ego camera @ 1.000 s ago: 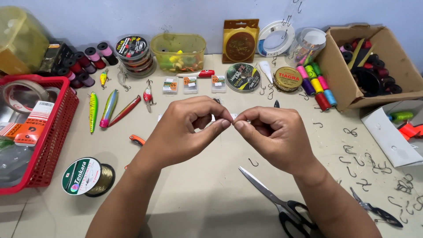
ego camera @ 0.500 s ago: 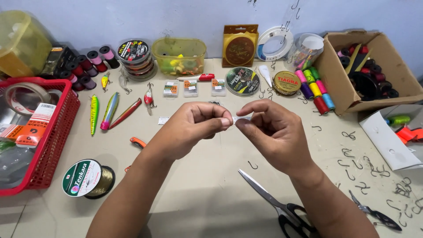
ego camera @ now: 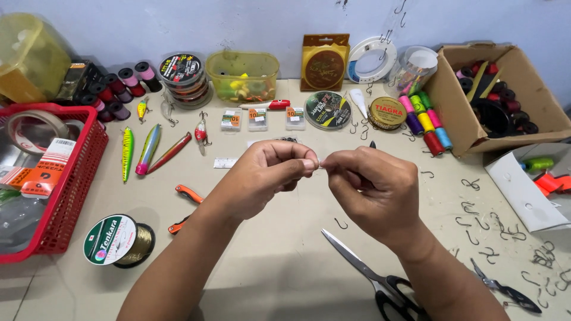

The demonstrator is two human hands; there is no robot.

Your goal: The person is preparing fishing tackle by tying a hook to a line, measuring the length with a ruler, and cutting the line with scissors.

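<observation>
My left hand [ego camera: 264, 175] and my right hand [ego camera: 372, 187] meet fingertip to fingertip above the middle of the table. Both pinch one tiny pale item [ego camera: 321, 166] between thumb and forefinger; it is too small to tell what it is. A single fish hook [ego camera: 340, 224] lies on the table just below the hands. Black-handled scissors [ego camera: 369, 274] lie under my right forearm, blades pointing up-left.
A red basket [ego camera: 71, 190] stands at the left, a spool of line [ego camera: 118, 240] in front of it. Long fishing lures [ego camera: 148, 148] lie left of centre. Line spools, small boxes and thread bobbins [ego camera: 425, 122] line the back. A cardboard box [ego camera: 470, 128] and loose hooks [ego camera: 476, 229] sit right.
Both hands stay pinched together at the same spot; they have shifted only slightly, with small finger movements.
</observation>
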